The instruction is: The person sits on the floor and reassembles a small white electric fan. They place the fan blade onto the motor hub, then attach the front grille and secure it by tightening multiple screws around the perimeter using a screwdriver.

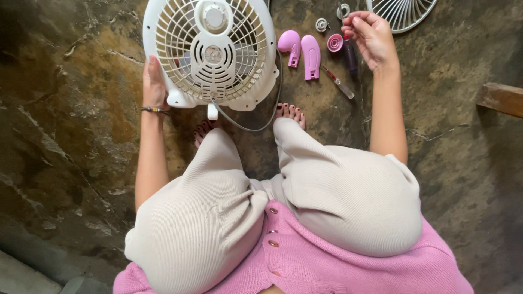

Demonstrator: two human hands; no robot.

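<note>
A white fan body (212,51) with a grille lies flat on the stone floor in front of my knees. My left hand (153,81) rests against its left edge, steadying it. My right hand (370,38) is raised over the floor at the upper right, fingertips pinched together on something small that I cannot make out. Just below that hand lie a dark-handled screwdriver (350,54) and a thin clear-handled screwdriver (339,83).
Two pink plastic fan parts (305,51), a pink round cap (334,42) and a small white ring (322,24) lie right of the fan. A detached white grille (402,12) sits at the top right. A wooden plank (501,98) juts in at the right. A grey cord (256,126) loops by my feet.
</note>
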